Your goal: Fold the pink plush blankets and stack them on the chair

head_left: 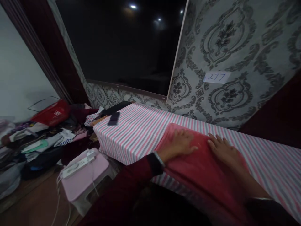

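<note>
A folded red cloth [202,163] lies on the striped sheet [138,125] that covers a long low table, and its near side hangs toward me over the edge. My left hand [181,144] rests flat on the cloth's far left part, fingers spread, with a bracelet at the wrist. To the right, my right hand [225,152] is laid on the cloth's right side with its fingers stretched out. Neither hand grips anything. The cloth's exact kind, garment or towel, cannot be made out.
A pink stool [101,166] bearing a white power strip [77,168] and cords stands left of the table. Piled clothes [42,144] and a red bag [53,113] lie farther left. A dark blurred object [114,119] sits on the sheet's left end. A large screen [127,47] is behind.
</note>
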Motion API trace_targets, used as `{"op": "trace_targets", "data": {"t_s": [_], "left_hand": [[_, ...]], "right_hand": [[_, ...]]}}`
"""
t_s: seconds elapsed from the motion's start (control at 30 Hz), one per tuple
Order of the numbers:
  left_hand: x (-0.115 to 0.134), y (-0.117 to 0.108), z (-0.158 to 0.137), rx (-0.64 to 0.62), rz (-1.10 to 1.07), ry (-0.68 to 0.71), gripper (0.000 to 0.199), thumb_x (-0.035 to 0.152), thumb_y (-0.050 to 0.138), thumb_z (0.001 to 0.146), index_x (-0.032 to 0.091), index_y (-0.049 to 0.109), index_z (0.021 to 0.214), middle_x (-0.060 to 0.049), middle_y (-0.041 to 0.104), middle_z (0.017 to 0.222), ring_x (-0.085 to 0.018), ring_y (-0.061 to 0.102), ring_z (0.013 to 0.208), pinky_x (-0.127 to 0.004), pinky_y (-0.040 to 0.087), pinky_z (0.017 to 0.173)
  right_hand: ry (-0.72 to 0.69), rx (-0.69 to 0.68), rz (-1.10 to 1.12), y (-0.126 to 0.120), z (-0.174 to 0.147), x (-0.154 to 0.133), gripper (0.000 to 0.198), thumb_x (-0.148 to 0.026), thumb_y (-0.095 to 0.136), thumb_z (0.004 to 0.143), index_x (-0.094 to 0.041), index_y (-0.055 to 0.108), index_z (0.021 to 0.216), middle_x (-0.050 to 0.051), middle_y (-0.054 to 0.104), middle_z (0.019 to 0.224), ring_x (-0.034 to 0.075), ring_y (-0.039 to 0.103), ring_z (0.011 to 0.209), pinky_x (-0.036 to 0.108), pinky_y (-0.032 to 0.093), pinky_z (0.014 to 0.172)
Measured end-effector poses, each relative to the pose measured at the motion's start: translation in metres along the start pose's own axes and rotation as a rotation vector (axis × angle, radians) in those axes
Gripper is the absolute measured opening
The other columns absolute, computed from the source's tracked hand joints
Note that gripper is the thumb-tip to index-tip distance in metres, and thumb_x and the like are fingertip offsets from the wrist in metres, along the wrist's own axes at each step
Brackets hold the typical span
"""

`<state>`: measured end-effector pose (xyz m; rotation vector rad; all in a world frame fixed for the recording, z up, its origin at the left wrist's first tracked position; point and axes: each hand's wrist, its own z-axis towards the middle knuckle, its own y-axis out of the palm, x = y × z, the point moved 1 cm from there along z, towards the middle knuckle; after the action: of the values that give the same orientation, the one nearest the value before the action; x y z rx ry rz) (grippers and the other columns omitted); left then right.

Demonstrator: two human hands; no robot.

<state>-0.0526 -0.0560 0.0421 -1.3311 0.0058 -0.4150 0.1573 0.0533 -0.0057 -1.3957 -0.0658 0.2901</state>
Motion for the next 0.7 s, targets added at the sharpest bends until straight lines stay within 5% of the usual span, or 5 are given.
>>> {"op": "trace_targets", "data": {"t_s": [0.2,0.37,0.7], "left_hand": [[0.033,0.039,-0.075,0.008,-0.020,0.176,0.080,0.072,0.041,0.094,0.021,0.043,0.156,-0.017,0.036,0.164,-0.043,0.029,0.152,-0.069,0.023,0.123],[0.031,0.059,-0.090,0.076,0.018,0.178,0.074,0.068,0.036,0.097,0.025,0.041,0.157,-0.017,0.036,0.164,-0.041,0.029,0.153,-0.067,0.025,0.123],[0.032,0.046,-0.094,0.114,0.159,0.181,0.073,0.067,0.032,0.096,0.030,0.039,0.159,-0.009,0.044,0.161,-0.034,0.032,0.152,-0.058,0.037,0.123]], "right_hand": [[-0.326,-0.091,-0.042,0.010,0.020,-0.042,0.058,-0.046,0.027,0.101,-0.034,0.042,0.156,0.004,0.042,0.163,0.031,0.038,0.149,0.061,0.040,0.113],[-0.432,-0.093,0.002,0.045,0.035,-0.028,0.058,-0.049,0.033,0.100,-0.032,0.045,0.154,0.005,0.050,0.158,0.029,0.048,0.143,0.054,0.042,0.114],[-0.368,-0.117,0.112,0.064,0.070,-0.012,0.061,-0.055,0.026,0.100,-0.029,0.061,0.143,0.006,0.065,0.141,0.027,0.058,0.134,0.041,0.045,0.113]]}}
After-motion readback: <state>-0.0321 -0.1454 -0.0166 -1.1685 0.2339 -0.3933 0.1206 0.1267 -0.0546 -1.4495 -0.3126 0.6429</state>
